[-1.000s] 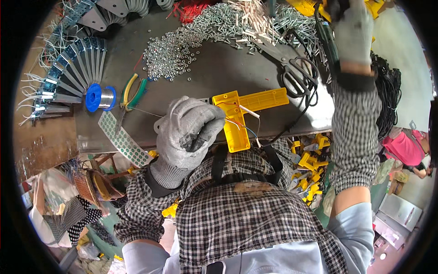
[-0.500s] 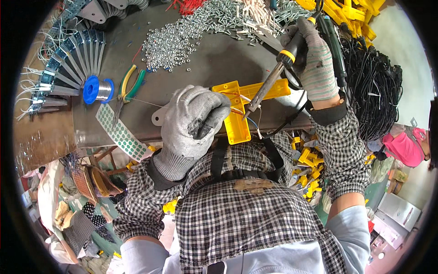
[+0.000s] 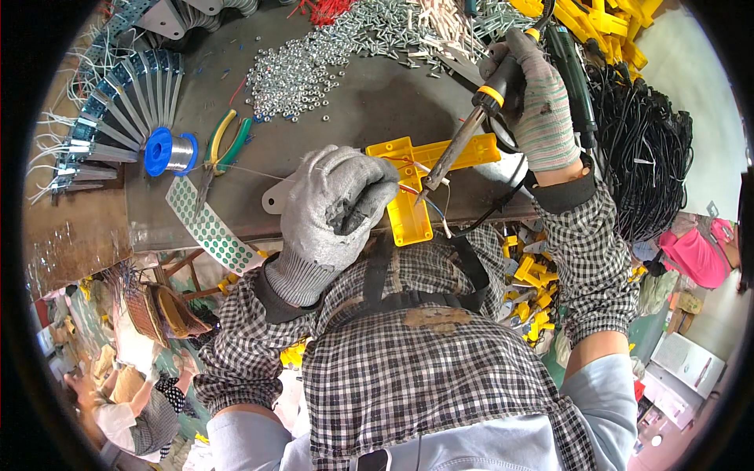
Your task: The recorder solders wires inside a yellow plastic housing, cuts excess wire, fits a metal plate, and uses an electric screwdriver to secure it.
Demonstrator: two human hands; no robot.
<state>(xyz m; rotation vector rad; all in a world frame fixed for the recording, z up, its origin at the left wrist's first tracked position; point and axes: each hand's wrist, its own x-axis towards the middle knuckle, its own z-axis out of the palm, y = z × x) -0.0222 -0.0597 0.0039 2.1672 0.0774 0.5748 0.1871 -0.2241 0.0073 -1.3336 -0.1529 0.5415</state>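
A soldering iron [image 3: 459, 145] is gripped by its black handle in my right hand [image 3: 544, 110], in a striped grey glove. The iron's tip points down at thin coloured wires [image 3: 408, 189] over a yellow T-shaped plastic housing [image 3: 410, 218]. At the housing's left side my left hand [image 3: 334, 200], in a stained grey glove, is closed with its fingertips by the wires. Thin solder wire [image 3: 255, 171] runs into this hand from a blue spool [image 3: 170, 152]; the fingers hide its end. The housing lies at the table's near edge.
Green-and-yellow pliers [image 3: 221, 149] and a strip of green round stickers [image 3: 206, 224] lie left. Nuts [image 3: 290, 78] and screws [image 3: 385, 31] are heaped at the back. Black cables [image 3: 640, 149] hang right. Metal pieces with wires [image 3: 129, 102] stand far left.
The iron's tip has shifted slightly left and down, and my left hand has moved barely right. A person has come into view at the lower left.
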